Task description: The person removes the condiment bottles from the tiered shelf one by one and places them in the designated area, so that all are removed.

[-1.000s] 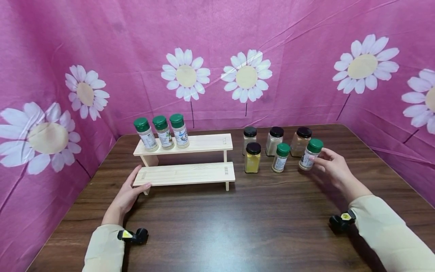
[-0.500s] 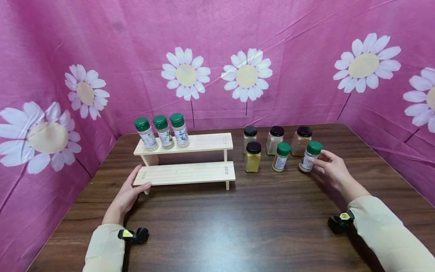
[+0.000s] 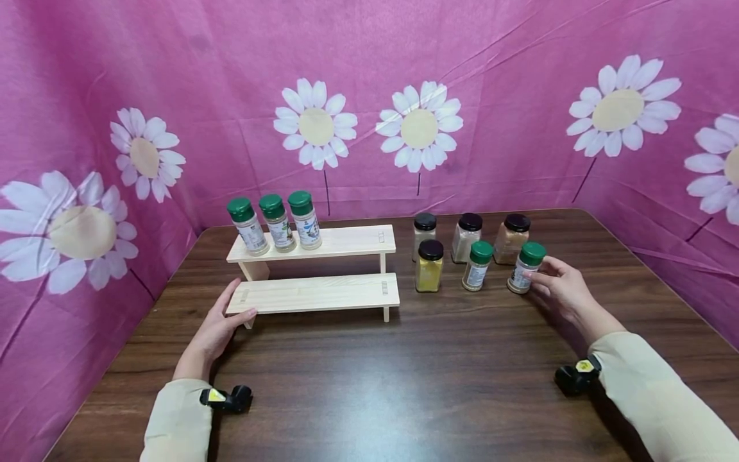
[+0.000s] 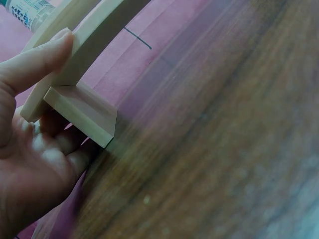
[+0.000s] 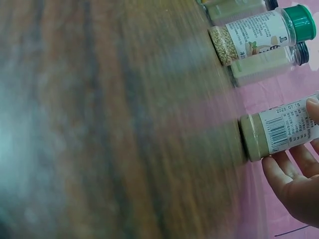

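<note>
My left hand (image 3: pixel 216 330) grips the left end of a two-tier wooden spice rack (image 3: pixel 314 294), thumb on the lower board. In the left wrist view the fingers pass behind the rack's leg (image 4: pixel 82 112). At the right, my right hand (image 3: pixel 562 289) holds a green-capped spice jar (image 3: pixel 522 269) between thumb and fingers. The right wrist view shows this jar's base (image 5: pixel 254 138) at the tabletop; whether it bears on it, I cannot tell. Left of it stands another green-capped jar (image 3: pixel 476 273). Three more green-capped jars (image 3: pixel 279 224) stand on the upper tier's left half.
Several black-capped jars stand behind and left of the held jar, including a yellow-filled one (image 3: pixel 429 273) near the rack's right end and a brown-filled one (image 3: pixel 510 244) just behind. A pink flowered cloth (image 3: pixel 369 51) hangs beyond the brown wooden table (image 3: pixel 369 385).
The jar in my right hand has come down slightly and stands straighter than a second ago. My left hand keeps its grip on the rack, and the other jars stay put.
</note>
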The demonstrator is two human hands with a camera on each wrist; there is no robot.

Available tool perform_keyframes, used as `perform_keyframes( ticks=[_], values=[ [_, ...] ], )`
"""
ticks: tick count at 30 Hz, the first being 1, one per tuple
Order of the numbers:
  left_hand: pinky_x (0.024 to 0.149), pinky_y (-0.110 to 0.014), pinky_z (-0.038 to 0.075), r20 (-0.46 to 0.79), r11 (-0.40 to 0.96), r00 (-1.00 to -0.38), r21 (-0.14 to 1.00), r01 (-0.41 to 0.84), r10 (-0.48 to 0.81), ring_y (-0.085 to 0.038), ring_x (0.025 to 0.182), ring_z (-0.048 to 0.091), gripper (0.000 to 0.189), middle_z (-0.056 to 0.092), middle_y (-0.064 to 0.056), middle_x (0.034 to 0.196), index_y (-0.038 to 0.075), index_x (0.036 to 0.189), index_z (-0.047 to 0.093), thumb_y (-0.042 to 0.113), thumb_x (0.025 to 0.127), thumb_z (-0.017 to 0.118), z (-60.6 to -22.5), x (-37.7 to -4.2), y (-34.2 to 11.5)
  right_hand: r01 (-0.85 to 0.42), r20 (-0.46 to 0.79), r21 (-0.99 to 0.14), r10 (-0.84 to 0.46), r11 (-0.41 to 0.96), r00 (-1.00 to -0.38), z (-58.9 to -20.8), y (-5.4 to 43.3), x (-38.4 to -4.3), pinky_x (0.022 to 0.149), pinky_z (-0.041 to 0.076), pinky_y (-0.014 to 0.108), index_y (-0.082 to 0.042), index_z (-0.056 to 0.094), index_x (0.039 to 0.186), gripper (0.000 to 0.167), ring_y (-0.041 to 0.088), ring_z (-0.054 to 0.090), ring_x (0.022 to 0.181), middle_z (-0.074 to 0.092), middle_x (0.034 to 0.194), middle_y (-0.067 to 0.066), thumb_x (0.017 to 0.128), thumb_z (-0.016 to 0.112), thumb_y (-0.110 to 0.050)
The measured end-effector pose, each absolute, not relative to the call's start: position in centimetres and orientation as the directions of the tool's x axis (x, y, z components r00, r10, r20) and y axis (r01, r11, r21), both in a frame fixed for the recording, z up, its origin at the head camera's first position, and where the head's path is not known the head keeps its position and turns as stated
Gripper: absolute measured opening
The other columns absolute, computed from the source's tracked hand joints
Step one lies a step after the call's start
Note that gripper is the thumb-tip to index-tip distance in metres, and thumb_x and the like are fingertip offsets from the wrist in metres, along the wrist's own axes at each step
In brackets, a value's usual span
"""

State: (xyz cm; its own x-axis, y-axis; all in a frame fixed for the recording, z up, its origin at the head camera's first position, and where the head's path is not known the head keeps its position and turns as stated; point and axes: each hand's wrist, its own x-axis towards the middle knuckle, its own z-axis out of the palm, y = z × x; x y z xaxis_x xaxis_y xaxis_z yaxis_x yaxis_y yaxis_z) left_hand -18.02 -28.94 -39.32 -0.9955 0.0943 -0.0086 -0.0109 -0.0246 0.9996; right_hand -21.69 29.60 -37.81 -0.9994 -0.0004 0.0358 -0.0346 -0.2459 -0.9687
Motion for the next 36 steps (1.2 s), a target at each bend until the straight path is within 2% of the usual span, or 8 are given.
perform_keyframes(
  ticks=[19, 26, 36],
  values=[
    [0.095, -0.023, 0.021, -0.019, 0.000, -0.996, 1.000, -0.019, 0.087, -0.017, 0.118, 0.022, 0.080, 0.005, -0.016, 0.140, 0.010, 0.139, -0.002, -0.004, 0.081, 0.053, -39.5, -18.1, -29.1, -0.035, 0.042, -0.962, -0.023, -0.270, -0.999, -37.7, 29.4, -21.8, 0.069, 0.046, 0.019, -0.018, 0.062, 0.090, 0.031, 0.004, 0.053, 0.081, 0.059, 0.086, -0.004, 0.075, 0.060, 0.009],
    [0.096, -0.023, 0.021, -0.017, -0.006, -0.996, 1.000, -0.017, 0.088, -0.018, 0.119, 0.020, 0.080, 0.005, -0.016, 0.140, 0.010, 0.139, -0.002, -0.004, 0.081, 0.052, -39.6, -18.1, -29.2, 0.000, 0.004, -0.976, -0.019, -0.217, -1.000, -37.1, 29.2, -21.7, 0.068, 0.046, 0.019, -0.021, 0.058, 0.092, 0.030, 0.003, 0.053, 0.079, 0.058, 0.086, -0.006, 0.075, 0.062, 0.004],
    [0.094, -0.020, 0.023, -0.012, -0.003, -0.996, 1.000, -0.012, 0.090, -0.015, 0.117, 0.023, 0.081, 0.006, -0.018, 0.139, 0.008, 0.139, -0.001, -0.002, 0.080, 0.054, -39.5, -18.0, -29.1, -0.021, 0.028, -0.974, -0.028, -0.226, -0.999, -36.0, 29.3, -21.7, 0.065, 0.048, 0.022, -0.017, 0.058, 0.093, 0.028, 0.008, 0.056, 0.076, 0.056, 0.084, -0.003, 0.076, 0.062, 0.004]
  ],
)
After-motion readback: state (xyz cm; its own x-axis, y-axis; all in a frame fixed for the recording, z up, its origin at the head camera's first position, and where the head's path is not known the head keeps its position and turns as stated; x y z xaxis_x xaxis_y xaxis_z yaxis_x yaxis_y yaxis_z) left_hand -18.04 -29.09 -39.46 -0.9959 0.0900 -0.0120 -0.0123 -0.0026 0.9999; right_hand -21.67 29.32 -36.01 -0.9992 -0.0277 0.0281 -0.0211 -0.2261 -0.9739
